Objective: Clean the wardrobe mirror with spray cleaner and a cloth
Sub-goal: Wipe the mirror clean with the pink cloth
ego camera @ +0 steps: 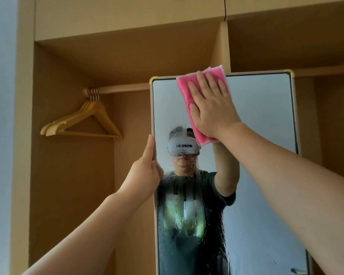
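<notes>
Mirror [256, 135]: stands in your wardrobe [68, 175], wet droplets [179, 195] down its left half
Left hand [145, 171]: you grip the mirror's left edge
Right hand [211, 108]: your flat, straight fingers [202, 80] press the pink cloth [184, 92] near the top

Soft daylight enters left of the wardrobe [72, 175]; its upper recess lies shadowed, edges bow, focus slightly soft.

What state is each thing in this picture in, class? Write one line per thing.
mirror: wet, droplets and runs on its lower left
pink cloth: folded, pressed flat against the mirror near its top
right hand: flat on the pink cloth
left hand: grips the mirror's left edge
wooden hangers: hanging empty on the rail
</notes>
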Demonstrator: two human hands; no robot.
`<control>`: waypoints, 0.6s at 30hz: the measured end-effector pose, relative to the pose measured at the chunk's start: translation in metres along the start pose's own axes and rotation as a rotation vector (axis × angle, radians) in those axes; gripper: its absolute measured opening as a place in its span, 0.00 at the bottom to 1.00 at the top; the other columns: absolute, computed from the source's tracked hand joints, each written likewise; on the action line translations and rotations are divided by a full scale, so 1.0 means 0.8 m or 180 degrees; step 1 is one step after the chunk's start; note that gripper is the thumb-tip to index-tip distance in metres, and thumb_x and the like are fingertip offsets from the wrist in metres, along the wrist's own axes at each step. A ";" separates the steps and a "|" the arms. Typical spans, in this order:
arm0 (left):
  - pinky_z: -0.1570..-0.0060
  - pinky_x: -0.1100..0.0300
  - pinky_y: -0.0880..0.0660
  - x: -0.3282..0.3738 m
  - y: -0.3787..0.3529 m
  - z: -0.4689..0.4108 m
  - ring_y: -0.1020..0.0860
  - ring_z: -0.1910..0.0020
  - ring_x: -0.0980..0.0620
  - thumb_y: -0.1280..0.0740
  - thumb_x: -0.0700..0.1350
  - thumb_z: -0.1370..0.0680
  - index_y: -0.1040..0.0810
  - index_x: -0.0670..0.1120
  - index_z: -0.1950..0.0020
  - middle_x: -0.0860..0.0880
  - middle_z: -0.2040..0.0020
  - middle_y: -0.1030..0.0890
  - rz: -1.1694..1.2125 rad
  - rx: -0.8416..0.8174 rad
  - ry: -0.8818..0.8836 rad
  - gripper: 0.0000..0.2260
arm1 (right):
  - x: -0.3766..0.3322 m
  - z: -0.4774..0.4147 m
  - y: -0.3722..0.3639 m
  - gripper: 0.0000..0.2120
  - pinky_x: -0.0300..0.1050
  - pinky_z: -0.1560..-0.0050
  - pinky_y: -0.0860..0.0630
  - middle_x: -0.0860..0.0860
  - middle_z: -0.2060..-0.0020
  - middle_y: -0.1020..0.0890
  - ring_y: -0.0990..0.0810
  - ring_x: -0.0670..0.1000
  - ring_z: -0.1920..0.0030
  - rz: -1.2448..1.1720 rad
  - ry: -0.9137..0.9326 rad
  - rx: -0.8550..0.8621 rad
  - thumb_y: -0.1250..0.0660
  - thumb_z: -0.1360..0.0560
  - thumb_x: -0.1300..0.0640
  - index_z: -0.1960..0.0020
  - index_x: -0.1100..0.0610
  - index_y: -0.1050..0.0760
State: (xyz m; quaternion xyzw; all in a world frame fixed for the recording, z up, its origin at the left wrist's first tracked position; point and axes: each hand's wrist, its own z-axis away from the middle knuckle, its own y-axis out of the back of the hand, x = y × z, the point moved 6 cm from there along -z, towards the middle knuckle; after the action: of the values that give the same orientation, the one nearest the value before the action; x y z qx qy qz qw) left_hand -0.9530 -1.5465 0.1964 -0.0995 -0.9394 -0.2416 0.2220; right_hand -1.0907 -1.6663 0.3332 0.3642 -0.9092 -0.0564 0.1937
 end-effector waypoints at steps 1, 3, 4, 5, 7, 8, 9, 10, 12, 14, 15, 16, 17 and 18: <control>0.68 0.76 0.29 0.000 0.000 0.000 0.21 0.64 0.64 0.47 0.39 0.19 0.57 0.60 0.22 0.54 0.62 0.19 -0.0006 -0.0002 0.0001 0.31 | -0.001 -0.001 0.000 0.29 0.56 0.23 0.58 0.56 0.21 0.49 0.53 0.59 0.22 0.0003 -0.0017 0.0021 0.60 0.19 0.45 0.21 0.55 0.51; 0.67 0.75 0.28 -0.001 0.000 0.000 0.21 0.64 0.61 0.48 0.39 0.19 0.57 0.61 0.22 0.53 0.61 0.18 0.0005 -0.0010 0.0004 0.31 | -0.003 -0.001 0.000 0.29 0.57 0.23 0.57 0.57 0.22 0.49 0.52 0.60 0.22 0.0002 -0.0034 0.0047 0.60 0.19 0.46 0.21 0.55 0.50; 0.67 0.74 0.27 -0.002 0.000 0.000 0.20 0.64 0.60 0.48 0.40 0.19 0.57 0.61 0.23 0.53 0.61 0.18 0.0007 -0.0012 0.0007 0.31 | -0.004 0.001 -0.001 0.29 0.57 0.23 0.57 0.57 0.22 0.48 0.52 0.60 0.22 -0.0007 -0.0035 0.0049 0.60 0.19 0.46 0.21 0.55 0.50; 0.67 0.75 0.27 -0.002 0.001 0.000 0.21 0.64 0.60 0.48 0.40 0.19 0.57 0.62 0.23 0.53 0.61 0.18 0.0000 -0.0007 0.0008 0.31 | -0.005 0.003 -0.002 0.29 0.57 0.23 0.56 0.57 0.22 0.47 0.51 0.60 0.22 -0.0022 -0.0037 0.0052 0.59 0.19 0.46 0.21 0.55 0.50; 0.68 0.76 0.28 0.000 0.002 0.000 0.21 0.63 0.63 0.48 0.40 0.19 0.57 0.62 0.23 0.56 0.62 0.20 -0.0013 0.0024 -0.0009 0.31 | -0.008 0.008 -0.002 0.29 0.58 0.23 0.55 0.58 0.22 0.46 0.50 0.60 0.22 -0.0057 -0.0020 0.0067 0.57 0.20 0.47 0.21 0.56 0.49; 0.67 0.77 0.29 0.000 0.003 0.000 0.22 0.63 0.64 0.48 0.40 0.19 0.57 0.61 0.23 0.57 0.62 0.21 -0.0021 0.0043 -0.0023 0.31 | -0.011 0.011 -0.003 0.29 0.58 0.23 0.55 0.58 0.22 0.46 0.50 0.60 0.22 -0.0068 0.0001 0.0071 0.56 0.20 0.48 0.21 0.56 0.48; 0.67 0.77 0.29 0.000 0.003 0.001 0.22 0.62 0.64 0.48 0.40 0.18 0.57 0.61 0.22 0.57 0.62 0.21 -0.0032 0.0057 -0.0035 0.31 | -0.013 0.014 -0.003 0.29 0.59 0.23 0.54 0.58 0.22 0.45 0.49 0.61 0.22 -0.0072 0.0027 0.0072 0.56 0.20 0.48 0.21 0.56 0.48; 0.67 0.77 0.29 0.000 0.003 0.001 0.22 0.63 0.63 0.48 0.40 0.18 0.57 0.62 0.23 0.58 0.62 0.22 -0.0040 0.0066 -0.0038 0.30 | -0.016 0.019 -0.004 0.29 0.59 0.23 0.54 0.58 0.22 0.45 0.49 0.61 0.22 -0.0070 0.0053 0.0072 0.56 0.20 0.48 0.21 0.56 0.48; 0.67 0.77 0.29 -0.001 0.003 0.001 0.21 0.64 0.60 0.48 0.40 0.19 0.56 0.62 0.23 0.59 0.61 0.22 -0.0066 0.0070 -0.0023 0.30 | -0.024 0.030 -0.008 0.28 0.59 0.23 0.54 0.58 0.22 0.45 0.50 0.61 0.22 -0.0083 0.0116 0.0058 0.56 0.20 0.48 0.21 0.57 0.48; 0.67 0.77 0.29 -0.002 0.002 0.001 0.21 0.64 0.61 0.47 0.40 0.19 0.56 0.62 0.23 0.59 0.61 0.21 -0.0074 0.0079 -0.0029 0.31 | -0.035 0.045 -0.014 0.28 0.59 0.23 0.54 0.58 0.22 0.46 0.51 0.61 0.22 -0.0122 0.0184 0.0033 0.56 0.19 0.48 0.21 0.57 0.49; 0.68 0.77 0.29 -0.002 0.002 0.001 0.22 0.64 0.62 0.47 0.40 0.19 0.56 0.62 0.23 0.58 0.61 0.21 -0.0070 0.0087 -0.0037 0.31 | -0.041 0.054 -0.017 0.29 0.59 0.23 0.54 0.58 0.22 0.46 0.51 0.61 0.22 -0.0139 0.0226 0.0019 0.56 0.19 0.48 0.21 0.57 0.49; 0.68 0.78 0.30 -0.002 0.002 0.001 0.22 0.63 0.65 0.47 0.39 0.19 0.55 0.61 0.22 0.59 0.61 0.22 -0.0067 0.0093 -0.0048 0.31 | -0.046 0.063 -0.021 0.29 0.60 0.23 0.54 0.58 0.22 0.47 0.52 0.61 0.22 -0.0148 0.0268 0.0003 0.57 0.19 0.48 0.21 0.57 0.49; 0.68 0.79 0.31 -0.002 0.002 0.001 0.23 0.63 0.67 0.47 0.39 0.19 0.55 0.61 0.22 0.60 0.61 0.22 -0.0064 0.0093 -0.0060 0.31 | -0.052 0.072 -0.025 0.29 0.60 0.23 0.54 0.58 0.22 0.47 0.53 0.61 0.22 -0.0147 0.0307 -0.0009 0.57 0.19 0.47 0.21 0.58 0.49; 0.68 0.79 0.31 -0.002 0.002 0.000 0.23 0.63 0.68 0.47 0.39 0.19 0.55 0.60 0.22 0.60 0.62 0.22 -0.0049 0.0088 -0.0065 0.31 | -0.056 0.081 -0.029 0.29 0.60 0.23 0.54 0.58 0.22 0.48 0.53 0.61 0.22 -0.0142 0.0342 -0.0011 0.58 0.19 0.47 0.21 0.58 0.49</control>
State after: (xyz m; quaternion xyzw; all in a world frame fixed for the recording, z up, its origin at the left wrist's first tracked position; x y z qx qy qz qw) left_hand -0.9515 -1.5452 0.1960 -0.0917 -0.9456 -0.2293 0.2118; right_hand -1.0715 -1.6549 0.2539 0.3865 -0.8891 -0.0427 0.2415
